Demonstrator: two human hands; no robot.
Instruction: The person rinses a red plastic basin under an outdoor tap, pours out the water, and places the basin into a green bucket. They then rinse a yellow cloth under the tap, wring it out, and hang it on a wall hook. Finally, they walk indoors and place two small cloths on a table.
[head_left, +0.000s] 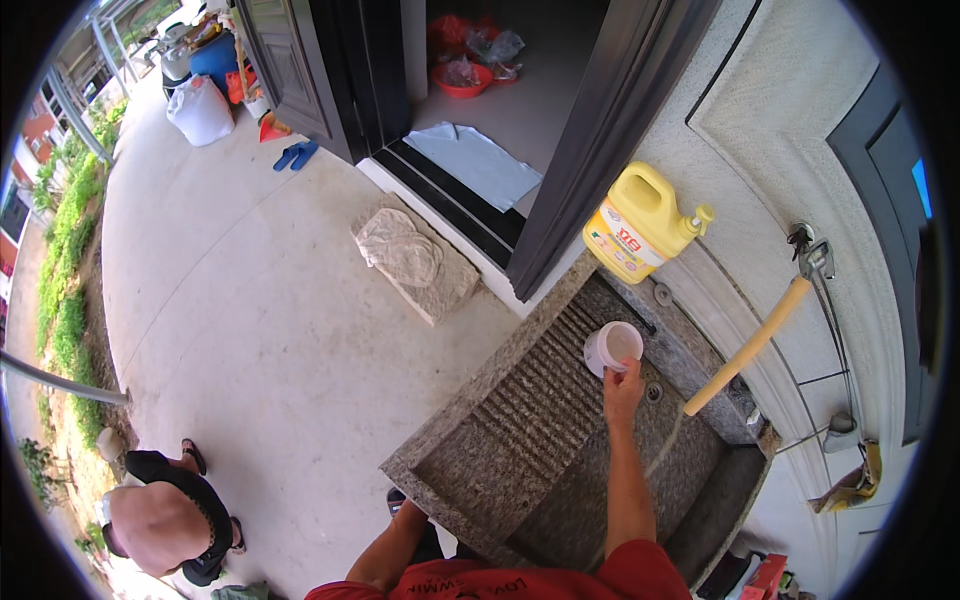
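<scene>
My right hand (624, 386) grips the rim of a small pale plastic tub (596, 352) in the granite washing trough (450, 439). The tub is near the drain (654, 391), over the upper end of the ribbed washboard (517, 412). Whether it rests on the stone or is held just above, I cannot tell. From a tan hose (750, 345) on the wall tap (816, 259), a thin stream of water (666, 448) falls into the basin, apart from the tub. My left forearm (390, 544) reaches down by the trough's near left corner, where its hand is hidden.
A yellow detergent jug (634, 225) with a pump stands at the trough's back ledge. Left of the trough, a folded cloth (400, 247) lies on a stone step (442, 289) before the open doorway. A person (161, 525) is bent over at lower left. Blue slippers (295, 156) lie farther off.
</scene>
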